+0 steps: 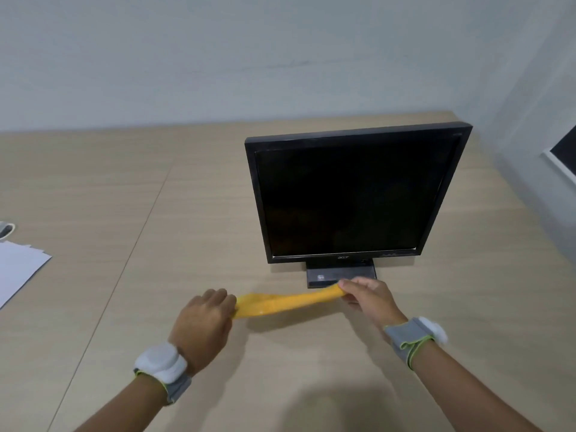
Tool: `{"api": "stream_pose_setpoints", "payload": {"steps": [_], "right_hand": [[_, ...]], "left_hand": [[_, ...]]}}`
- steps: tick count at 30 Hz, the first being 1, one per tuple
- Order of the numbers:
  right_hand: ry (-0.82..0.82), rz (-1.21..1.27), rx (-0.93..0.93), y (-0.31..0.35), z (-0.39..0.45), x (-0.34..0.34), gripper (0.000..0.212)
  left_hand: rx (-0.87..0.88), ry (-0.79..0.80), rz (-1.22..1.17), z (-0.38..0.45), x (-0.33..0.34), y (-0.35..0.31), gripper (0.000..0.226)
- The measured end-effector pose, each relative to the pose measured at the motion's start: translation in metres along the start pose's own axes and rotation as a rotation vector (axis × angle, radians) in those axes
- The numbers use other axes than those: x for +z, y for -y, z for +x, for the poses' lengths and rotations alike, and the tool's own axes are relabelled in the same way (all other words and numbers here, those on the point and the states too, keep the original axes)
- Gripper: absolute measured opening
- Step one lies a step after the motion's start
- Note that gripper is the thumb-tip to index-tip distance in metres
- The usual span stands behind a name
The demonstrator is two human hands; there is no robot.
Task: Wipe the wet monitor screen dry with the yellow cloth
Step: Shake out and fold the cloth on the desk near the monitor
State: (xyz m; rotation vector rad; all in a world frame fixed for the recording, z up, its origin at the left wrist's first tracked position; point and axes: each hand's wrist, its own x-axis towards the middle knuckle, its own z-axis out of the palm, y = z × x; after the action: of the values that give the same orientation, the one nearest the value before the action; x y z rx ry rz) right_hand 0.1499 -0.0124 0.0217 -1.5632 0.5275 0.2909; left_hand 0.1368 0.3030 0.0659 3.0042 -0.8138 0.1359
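Observation:
A black square monitor (352, 194) stands upright on its base at the right of the wooden table (187, 213), its screen dark. In front of the base, the yellow cloth (280, 302) is stretched into a band just above the table. My left hand (202, 319) grips its left end in a closed fist. My right hand (367, 296) pinches its right end, close to the monitor's base. Both wrists wear grey bands with white pads.
White sheets of paper (15, 269) lie at the table's left edge, with a small grey-white object (6, 229) behind them. A grey wall rises behind the table. A dark framed panel (564, 154) shows at the far right.

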Motion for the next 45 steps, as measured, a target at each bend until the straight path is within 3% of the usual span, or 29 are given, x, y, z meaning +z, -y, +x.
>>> {"api": "stream_pose_setpoints", "payload": {"steps": [4,7,9,11,13,16,19,21,31,45], "right_hand": [[0.045,-0.301,0.057,-0.066,-0.018,-0.005,0.031],[0.214,-0.63,0.145,-0.106,-0.029,-0.01,0.049],[0.206,-0.796,0.157,-0.114,-0.033,-0.01,0.045],[-0.005,-0.995,-0.019,-0.117,-0.034,-0.007,0.034],[-0.186,-1.128,-0.326,-0.115,-0.034,0.002,0.019],[-0.092,-1.236,-0.52,-0.117,-0.029,0.034,0.022],[0.053,-1.339,-0.509,-0.131,-0.029,0.066,0.055],[0.066,-1.382,-0.507,-0.141,-0.029,0.081,0.07],[0.098,-1.274,-0.518,-0.152,0.001,0.131,0.077],[-0.06,-1.323,-0.54,-0.091,0.129,0.165,0.071]], "left_hand": [[0.062,0.3,0.064,-0.05,0.049,-0.023,0.022],[-0.001,0.678,0.07,-0.082,0.082,-0.033,0.047],[-0.119,0.746,0.007,-0.094,0.099,-0.033,0.057],[-0.172,0.647,-0.073,-0.094,0.099,-0.034,0.053],[-0.176,0.536,-0.146,-0.09,0.091,-0.041,0.05],[-0.241,0.36,-0.132,-0.075,0.103,-0.059,0.057],[-0.348,0.407,-0.142,-0.067,0.117,-0.076,0.075],[-0.4,0.416,-0.193,-0.073,0.128,-0.072,0.072],[-0.606,0.23,-0.273,-0.076,0.177,-0.011,0.093],[-0.54,0.101,-0.219,0.042,0.221,0.081,0.092]]}}
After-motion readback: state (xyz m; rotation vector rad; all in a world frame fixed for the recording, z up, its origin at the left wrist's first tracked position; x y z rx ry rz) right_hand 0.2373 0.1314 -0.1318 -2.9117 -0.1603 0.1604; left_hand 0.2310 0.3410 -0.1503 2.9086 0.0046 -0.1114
